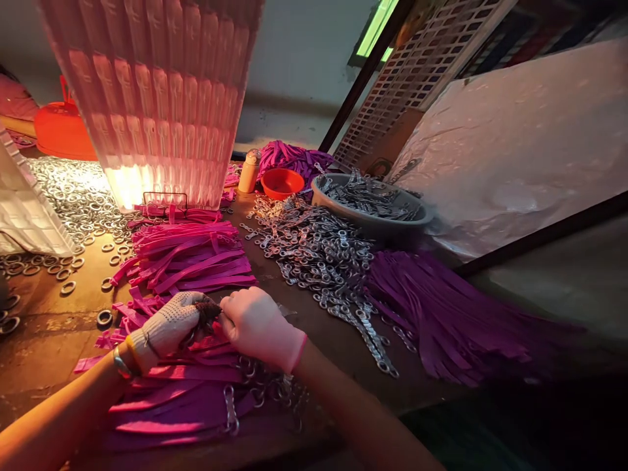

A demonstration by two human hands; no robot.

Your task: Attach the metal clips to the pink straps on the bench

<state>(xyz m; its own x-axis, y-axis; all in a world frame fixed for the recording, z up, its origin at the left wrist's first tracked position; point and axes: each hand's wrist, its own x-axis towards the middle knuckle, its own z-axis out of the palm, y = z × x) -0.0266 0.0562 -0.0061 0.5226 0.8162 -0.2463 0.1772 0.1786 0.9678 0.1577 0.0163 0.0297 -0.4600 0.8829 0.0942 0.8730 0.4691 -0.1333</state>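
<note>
My left hand (169, 324) wears a white knit glove and my right hand (260, 327) a thin pale glove. Both meet fingertip to fingertip over a pile of pink straps (191, 258) near the table's front edge. Between the fingers sits a small dark piece (209, 311); both hands pinch it, and what it is stays hidden. Under my wrists lie finished straps with metal clips (230, 409) attached.
A heap of metal clips (318, 252) lies at centre, with purple straps (441, 307) to its right. A grey bowl (417, 219) of clips, an orange bowl (282, 182) and a small bottle (249, 171) stand behind. Metal rings (73, 196) cover the left. A stacked plastic tray tower (157, 98) stands at the back.
</note>
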